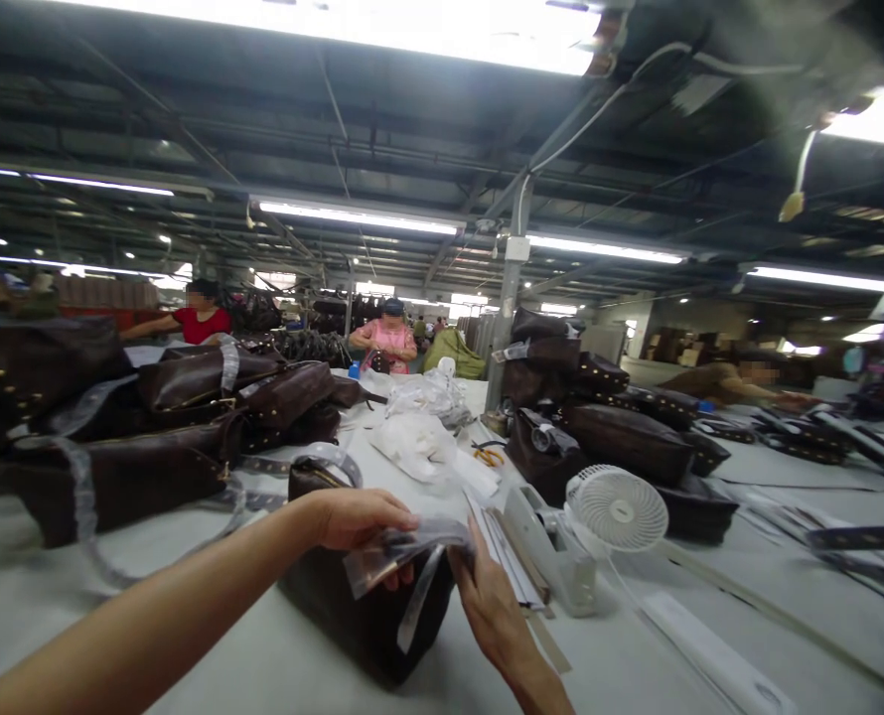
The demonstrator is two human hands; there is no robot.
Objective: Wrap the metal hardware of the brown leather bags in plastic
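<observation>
My left hand (360,521) and my right hand (487,596) both pinch a strip of clear plastic wrap (404,551) over the top of a dark brown leather bag (371,616) that stands on the white table (263,655) right in front of me. The wrap covers a part of the bag's strap or handle; which one I cannot tell. Both hands have their fingers closed on the plastic.
Piles of brown studded bags lie at left (151,427) and at right (621,437). A small white fan (617,508), white wrapping material (419,437), scissors (489,455) and flat strips lie nearby. Other people work at tables further back.
</observation>
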